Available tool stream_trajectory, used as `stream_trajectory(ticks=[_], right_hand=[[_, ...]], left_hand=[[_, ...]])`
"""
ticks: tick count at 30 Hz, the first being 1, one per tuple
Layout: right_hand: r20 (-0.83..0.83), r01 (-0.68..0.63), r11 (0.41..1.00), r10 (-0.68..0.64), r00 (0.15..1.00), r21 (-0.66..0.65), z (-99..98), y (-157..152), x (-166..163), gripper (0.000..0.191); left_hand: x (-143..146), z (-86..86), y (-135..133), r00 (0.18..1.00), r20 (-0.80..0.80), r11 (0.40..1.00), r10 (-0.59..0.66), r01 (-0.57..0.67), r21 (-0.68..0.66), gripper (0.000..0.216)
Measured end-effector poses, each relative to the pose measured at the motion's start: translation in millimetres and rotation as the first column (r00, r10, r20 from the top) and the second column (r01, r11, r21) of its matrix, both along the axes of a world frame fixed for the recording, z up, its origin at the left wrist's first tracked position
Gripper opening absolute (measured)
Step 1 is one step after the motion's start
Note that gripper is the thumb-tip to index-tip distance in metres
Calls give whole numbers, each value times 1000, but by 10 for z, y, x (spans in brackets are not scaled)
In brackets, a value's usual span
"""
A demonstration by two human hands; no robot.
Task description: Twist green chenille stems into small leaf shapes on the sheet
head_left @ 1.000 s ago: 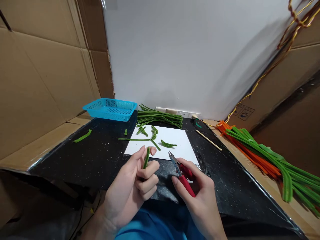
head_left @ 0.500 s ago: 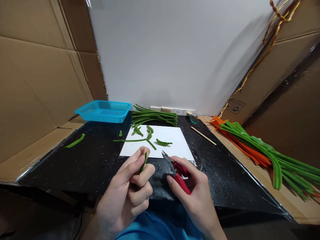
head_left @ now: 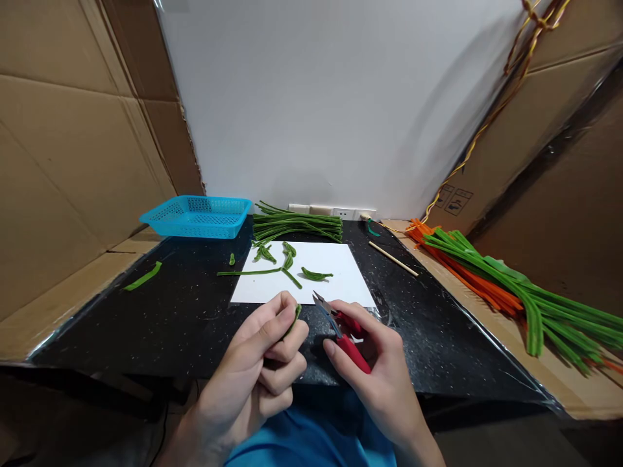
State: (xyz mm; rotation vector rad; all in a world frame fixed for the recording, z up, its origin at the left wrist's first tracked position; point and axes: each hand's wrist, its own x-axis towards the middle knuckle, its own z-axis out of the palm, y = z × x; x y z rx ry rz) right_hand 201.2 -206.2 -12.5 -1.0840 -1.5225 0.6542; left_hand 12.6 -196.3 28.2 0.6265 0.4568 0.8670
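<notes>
Between the thumb and fingers of my left hand (head_left: 260,360) is a short green pipe cleaner piece (head_left: 296,316), mostly hidden by the fingers. My right hand (head_left: 382,370) is closed round the red-handled wire cutters (head_left: 353,350); their jaws are slightly parted and point up and left, near the left hand but apart from the piece. Beyond both hands lies a white sheet of paper (head_left: 335,292). On it are a curved green pipe cleaner leaf (head_left: 315,275), a branched green stem (head_left: 257,272) and several small folded green pieces (head_left: 264,253).
A bundle of dark green pipe cleaners (head_left: 296,227) lies behind the paper, with a blue basket (head_left: 195,230) to its left. Orange strips (head_left: 467,285) and green strips (head_left: 530,298) lie at right, near a wooden stick (head_left: 393,259). Cardboard walls (head_left: 63,162) flank the black table (head_left: 160,324).
My left hand has shifted slightly right, bringing the green piece closer to the cutters. My right hand has hardly moved. The whole view has shifted a little.
</notes>
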Motion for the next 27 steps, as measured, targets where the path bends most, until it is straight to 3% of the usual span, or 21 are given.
stream_trajectory(ticks=[10, 19, 27], right_hand=[[0, -17, 1000, 17, 1000, 6, 25, 1, 4, 31], [-71, -91, 996, 89, 994, -20, -48, -34, 31, 35], [119, -95, 994, 88, 989, 57, -12, -48, -81, 36]], left_hand=[[-33, -2, 21, 996, -42, 997, 72, -73, -17, 44], [43, -71, 60, 967, -191, 975, 171, -138, 175, 38], [49, -92, 60, 897, -294, 935, 330, -266, 237, 42]])
